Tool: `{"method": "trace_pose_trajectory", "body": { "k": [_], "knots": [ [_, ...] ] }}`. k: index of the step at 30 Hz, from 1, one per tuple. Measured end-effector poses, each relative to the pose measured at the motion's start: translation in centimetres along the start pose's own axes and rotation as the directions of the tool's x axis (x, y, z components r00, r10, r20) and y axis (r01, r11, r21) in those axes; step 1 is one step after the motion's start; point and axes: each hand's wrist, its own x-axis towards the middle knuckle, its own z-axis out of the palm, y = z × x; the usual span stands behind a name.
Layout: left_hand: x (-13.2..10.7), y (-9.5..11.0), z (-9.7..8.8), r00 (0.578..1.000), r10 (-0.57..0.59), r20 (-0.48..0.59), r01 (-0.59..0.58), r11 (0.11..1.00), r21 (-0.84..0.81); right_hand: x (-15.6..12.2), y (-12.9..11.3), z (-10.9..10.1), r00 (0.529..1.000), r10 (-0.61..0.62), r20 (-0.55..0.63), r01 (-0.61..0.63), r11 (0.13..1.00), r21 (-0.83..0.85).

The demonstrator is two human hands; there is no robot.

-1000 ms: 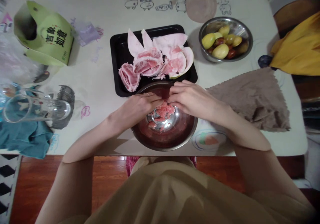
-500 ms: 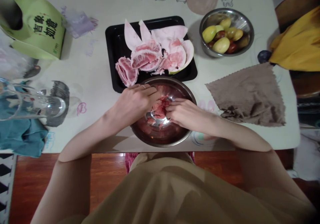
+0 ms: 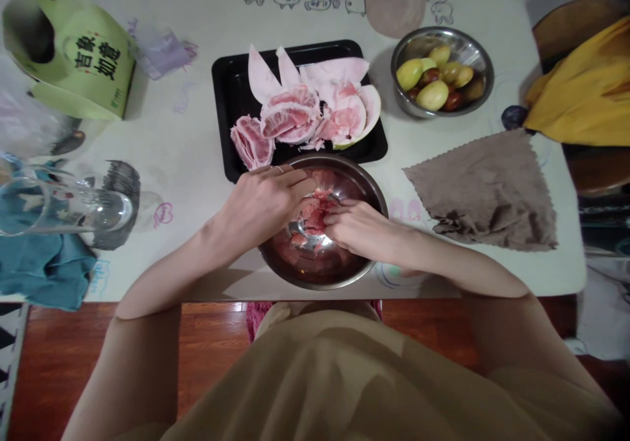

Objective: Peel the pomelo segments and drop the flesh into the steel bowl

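Observation:
Over a metal bowl (image 3: 325,277), my left hand (image 3: 275,198) and my right hand (image 3: 357,229) meet with their fingers curled inward. Between their fingertips is red pomelo flesh (image 3: 314,218), gripped from both sides. Small torn bits of it lie on the bowl's shiny bottom. A ring shows on a finger of my left hand. Just behind the bowl, a black tray (image 3: 227,93) carries peeled pomelo segments (image 3: 290,116) and pale rind pieces (image 3: 263,77). The undersides of my fingers are hidden.
A smaller metal bowl (image 3: 418,107) holds green and brownish fruit at the back right. Right of my hands lies a brown cloth (image 3: 487,191). On the left are a green paper box (image 3: 93,54), a glass (image 3: 73,205) lying on its side and a teal cloth (image 3: 44,267).
The camera view has tilted a little, so the table appears slightly lower. Both hands stay over the bowl at the pomelo flesh, with only slight finger movement.

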Motion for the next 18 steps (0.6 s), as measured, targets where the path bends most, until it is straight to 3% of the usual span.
{"method": "trace_pose_trajectory", "body": {
  "k": [5,8,12,18],
  "knots": [
    [-0.1,-0.2,-0.3,0.999,-0.027,-0.033,0.025,0.999,-0.041,-0.4,1.0,-1.6,0.999,-0.04,-0.023,0.04,0.999,0.0],
    [-0.1,-0.1,-0.2,0.994,-0.08,-0.075,0.066,0.982,-0.175,-0.6,1.6,-3.7,0.988,-0.03,-0.149,0.037,0.998,0.047],
    [0.2,0.0,0.1,0.992,-0.107,-0.064,0.067,0.889,-0.453,-0.4,1.4,-6.2,0.913,0.036,-0.407,0.041,0.983,0.18],
    [0.5,-0.2,0.6,0.983,-0.125,-0.132,0.004,0.742,-0.671,0.2,0.5,-6.2,0.823,-0.004,-0.569,0.127,0.976,0.177]
  ]
}}
